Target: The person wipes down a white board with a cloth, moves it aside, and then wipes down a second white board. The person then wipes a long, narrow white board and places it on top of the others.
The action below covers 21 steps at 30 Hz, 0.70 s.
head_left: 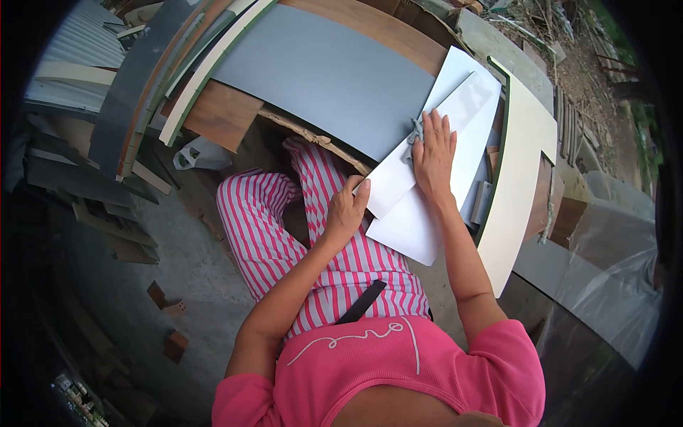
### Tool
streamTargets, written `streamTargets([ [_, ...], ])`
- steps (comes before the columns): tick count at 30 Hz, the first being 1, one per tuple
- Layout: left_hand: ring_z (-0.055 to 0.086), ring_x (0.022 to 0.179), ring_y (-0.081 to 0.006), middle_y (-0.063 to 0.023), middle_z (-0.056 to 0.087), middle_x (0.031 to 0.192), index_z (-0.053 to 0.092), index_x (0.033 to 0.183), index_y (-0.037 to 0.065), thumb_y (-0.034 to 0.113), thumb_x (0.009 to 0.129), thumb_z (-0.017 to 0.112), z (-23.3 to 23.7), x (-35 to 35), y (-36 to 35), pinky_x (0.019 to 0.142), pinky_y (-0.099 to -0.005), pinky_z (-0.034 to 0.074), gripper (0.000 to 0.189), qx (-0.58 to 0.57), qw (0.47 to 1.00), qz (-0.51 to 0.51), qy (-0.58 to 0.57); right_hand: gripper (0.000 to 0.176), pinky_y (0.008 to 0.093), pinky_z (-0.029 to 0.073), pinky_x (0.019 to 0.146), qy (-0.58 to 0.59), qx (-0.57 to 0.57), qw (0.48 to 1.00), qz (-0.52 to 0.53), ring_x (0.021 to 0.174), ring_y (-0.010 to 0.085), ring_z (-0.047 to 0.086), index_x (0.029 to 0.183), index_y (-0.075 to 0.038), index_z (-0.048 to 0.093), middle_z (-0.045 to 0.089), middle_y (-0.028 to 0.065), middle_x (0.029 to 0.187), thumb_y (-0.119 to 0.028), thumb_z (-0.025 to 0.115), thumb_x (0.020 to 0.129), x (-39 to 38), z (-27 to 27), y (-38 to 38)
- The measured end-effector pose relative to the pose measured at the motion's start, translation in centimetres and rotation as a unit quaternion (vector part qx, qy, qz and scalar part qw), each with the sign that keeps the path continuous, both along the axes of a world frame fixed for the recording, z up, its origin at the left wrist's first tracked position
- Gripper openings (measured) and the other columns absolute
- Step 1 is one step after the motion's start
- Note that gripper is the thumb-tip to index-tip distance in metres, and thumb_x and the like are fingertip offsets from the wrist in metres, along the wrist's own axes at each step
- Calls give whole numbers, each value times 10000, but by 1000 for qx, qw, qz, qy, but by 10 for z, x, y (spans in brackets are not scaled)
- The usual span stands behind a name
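Observation:
My left hand [346, 211] grips the lower left end of a narrow glossy white strip [398, 186], its thumb on top. The strip lies slantwise across a wider white panel [409, 226]. My right hand [435, 158] rests on the strip with its fingers stretched out. A crumpled grey-blue rag [415, 135] shows beside the right hand's fingers, partly hidden by them. Under the white pieces, to the left, is a large grey board [327, 78].
Long cream boards with green edges [517, 192] lie at the right. More curved-looking strips [206, 82] are stacked at the left. A white plastic bag [202, 154], brick pieces [176, 346] and clear plastic sheeting [605, 249] surround the work spot.

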<state>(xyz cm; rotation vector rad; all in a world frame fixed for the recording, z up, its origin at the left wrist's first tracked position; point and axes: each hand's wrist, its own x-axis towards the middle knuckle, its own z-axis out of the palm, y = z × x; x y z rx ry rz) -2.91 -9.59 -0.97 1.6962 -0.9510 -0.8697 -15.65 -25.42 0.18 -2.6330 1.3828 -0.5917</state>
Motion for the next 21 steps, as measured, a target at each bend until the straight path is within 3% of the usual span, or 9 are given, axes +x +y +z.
streamTargets([
  [5, 626, 746, -398, -231, 618, 767, 543, 988, -11, 399, 976, 390, 3, -1, 2, 657, -443, 468, 438, 3, 1000, 13, 5, 516, 545, 219, 1069, 34, -10, 968, -250, 1336, 404, 270, 1367, -48, 386, 349, 170, 1434, -314, 393, 925, -51, -17, -202],
  [8, 627, 757, -400, -232, 621, 774, 544, 992, -9, 408, 974, 392, 3, 0, 4, 665, -439, 473, 445, 10, 1000, 13, 7, 521, 534, 236, 1066, 67, -30, 965, -252, 1330, 410, 280, 1374, -49, 372, 335, 180, 1441, -303, 408, 920, -55, -18, -226],
  [11, 626, 752, -401, -228, 620, 768, 541, 993, -7, 411, 972, 396, 2, 0, 5, 660, -436, 474, 444, 0, 1000, 22, 4, 507, 526, 210, 1080, 35, -31, 984, -175, 1344, 400, 258, 1371, -46, 373, 331, 194, 1438, -273, 415, 920, -39, -25, -181],
  [13, 625, 750, -402, -227, 619, 766, 540, 989, -7, 411, 972, 398, 0, -2, 4, 657, -433, 473, 442, -1, 1000, 22, 2, 485, 516, 185, 1096, 20, -39, 996, -73, 1352, 381, 249, 1376, -38, 360, 315, 197, 1443, -232, 395, 932, -17, -16, -103],
  [17, 617, 737, -402, -230, 607, 750, 538, 973, -11, 392, 972, 404, 2, 0, 2, 643, -436, 463, 424, 6, 1000, 2, 16, 589, 491, 173, 1110, 40, 8, 996, 84, 1363, 339, 257, 1365, -59, 391, 308, 154, 1457, -143, 573, 811, 16, 9, 51],
  [21, 609, 726, -405, -233, 598, 740, 539, 976, -11, 367, 973, 407, 1, -1, 0, 636, -437, 456, 400, 9, 1000, 1, 14, 540, 478, 190, 1109, 23, 13, 994, 106, 1349, 326, 293, 1340, -83, 436, 342, 146, 1440, -156, 562, 819, 20, 10, 51],
])
